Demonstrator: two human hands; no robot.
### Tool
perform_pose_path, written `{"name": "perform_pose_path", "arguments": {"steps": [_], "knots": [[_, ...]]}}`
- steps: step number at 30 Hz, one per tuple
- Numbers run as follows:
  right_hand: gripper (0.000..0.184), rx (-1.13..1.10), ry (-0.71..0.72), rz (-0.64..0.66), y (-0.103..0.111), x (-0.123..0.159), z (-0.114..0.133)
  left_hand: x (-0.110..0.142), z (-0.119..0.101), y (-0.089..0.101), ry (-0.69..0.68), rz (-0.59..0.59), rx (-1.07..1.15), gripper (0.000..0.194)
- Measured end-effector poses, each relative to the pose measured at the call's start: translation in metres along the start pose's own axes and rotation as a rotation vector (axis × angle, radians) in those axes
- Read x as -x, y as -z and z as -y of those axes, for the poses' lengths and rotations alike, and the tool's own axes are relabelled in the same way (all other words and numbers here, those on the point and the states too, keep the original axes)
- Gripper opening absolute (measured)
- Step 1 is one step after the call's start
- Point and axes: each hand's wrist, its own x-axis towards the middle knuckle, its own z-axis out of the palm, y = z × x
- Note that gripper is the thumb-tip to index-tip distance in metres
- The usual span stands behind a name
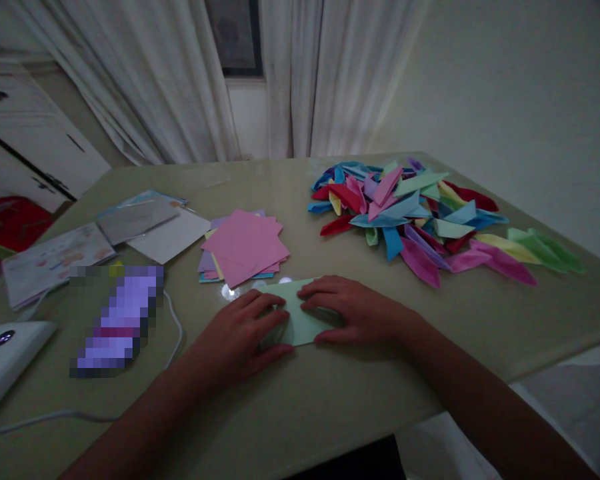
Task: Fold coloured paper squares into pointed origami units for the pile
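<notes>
A light green sheet of paper (303,323), which looks folded, lies flat on the table between my two hands. My left hand (257,323) rests on its left part, fingers apart and slightly bent, with the thumb by the near edge. On the right part lies my right hand (343,307), its fingers spread toward the far edge and its thumb along the near edge. Both palms cover the ends of the sheet. Just beyond my left hand is a fanned stack of square papers (245,243), pink on top, with purple, yellow and blue edges showing.
Many folded paper pieces (400,200) in mixed colours are heaped at the back right. Clear plastic sleeves (137,217) and a printed packet (57,257) lie left. Nearer are a blurred-out purple object (125,313), a white device (13,360) and a white cable (177,327).
</notes>
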Motion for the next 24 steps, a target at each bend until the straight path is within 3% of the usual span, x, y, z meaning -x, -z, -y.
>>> {"name": "perform_pose_path", "arguments": {"steps": [5, 12, 16, 21, 24], "knots": [[0.049, 0.004, 0.001, 0.008, -0.0012, 0.001, -0.0004, -0.0022, 0.0011, -0.005, -0.017, -0.025, -0.062, 0.019], [0.033, -0.02, -0.015, 0.009, -0.0016, 0.0011, -0.0014, -0.0008, 0.0003, 0.0006, -0.006, 0.001, -0.023, 0.033], [0.023, -0.036, -0.014, -0.006, -0.0022, 0.0003, -0.0028, -0.0009, 0.0013, -0.0003, -0.033, -0.022, -0.075, 0.027], [0.043, -0.044, -0.002, -0.018, -0.002, -0.0014, -0.0042, -0.0036, 0.0043, -0.0077, -0.045, -0.073, -0.092, 0.024], [0.038, -0.054, 0.0, -0.017, -0.0021, -0.002, -0.0048, -0.0042, 0.0041, -0.0068, -0.013, -0.112, -0.063, 0.025]]}}
